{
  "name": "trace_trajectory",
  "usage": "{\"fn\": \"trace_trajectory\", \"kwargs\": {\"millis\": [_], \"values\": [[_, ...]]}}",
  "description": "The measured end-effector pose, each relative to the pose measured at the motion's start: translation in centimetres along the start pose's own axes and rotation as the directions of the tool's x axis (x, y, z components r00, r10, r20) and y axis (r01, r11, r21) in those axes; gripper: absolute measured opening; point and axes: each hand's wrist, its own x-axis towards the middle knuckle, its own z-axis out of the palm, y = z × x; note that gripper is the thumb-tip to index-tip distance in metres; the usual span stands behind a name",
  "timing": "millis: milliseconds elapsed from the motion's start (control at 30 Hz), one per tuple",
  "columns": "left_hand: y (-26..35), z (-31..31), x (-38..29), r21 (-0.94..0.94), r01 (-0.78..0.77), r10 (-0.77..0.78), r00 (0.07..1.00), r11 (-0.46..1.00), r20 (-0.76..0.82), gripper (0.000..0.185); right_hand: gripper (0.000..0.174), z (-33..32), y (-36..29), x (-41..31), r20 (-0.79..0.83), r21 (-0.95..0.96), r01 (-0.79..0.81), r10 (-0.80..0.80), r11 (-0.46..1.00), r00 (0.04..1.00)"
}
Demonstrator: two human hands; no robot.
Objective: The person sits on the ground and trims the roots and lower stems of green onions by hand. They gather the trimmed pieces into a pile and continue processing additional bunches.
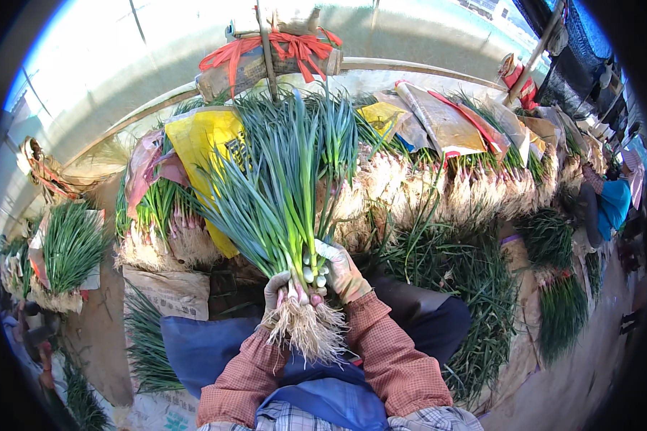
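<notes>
A bunch of green onions [288, 204] is held upright in front of me, between both hands. Its long leaves fan away from me, and the pale, tangled roots [307, 328] hang toward my lap. My left hand [275, 291], in a glove, grips the bunch on its left side near the bulbs. From the right, my gloved right hand [342, 269] closes round the white stems just above the bulbs. Its fingers are partly hidden by the stalks. White and pinkish bulbs [302, 296] show between the two hands.
Rooted bunches [480, 188] line a long row ahead, partly covered by sacks, one a yellow sack [205, 145]. Loose leaves [463, 301] heap at my right. More stalks [151, 339] lie at my left on a printed sack [167, 291]. A person [614, 199] sits far right.
</notes>
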Motion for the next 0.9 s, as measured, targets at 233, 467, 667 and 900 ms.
{"fn": "trace_trajectory", "kwargs": {"millis": [233,467,667,900], "values": [[-0.5,-0.2,-0.2,-0.018,-0.105,0.105,0.994,0.994,-0.009,0.047,0.032,0.9,1.9,-1.0,-0.134,0.397,0.183,-0.140,0.899,0.981],[-0.5,0.0,-1.4,-0.042,-0.063,0.063,0.998,0.997,-0.019,0.042,0.029,0.0,-4.0,2.9,-0.393,0.434,0.413,-0.244,0.801,0.886],[-0.1,0.9,-1.7,-0.122,-0.060,0.055,0.998,0.991,-0.041,0.059,0.036,-3.9,-9.8,5.7,-0.515,-0.440,0.540,-0.695,0.717,0.503],[2.4,2.5,0.3,0.088,-0.088,0.084,0.995,0.992,0.049,0.071,0.023,-4.6,-5.1,6.8,-0.307,-0.329,0.399,-0.497,0.856,0.812]]}}
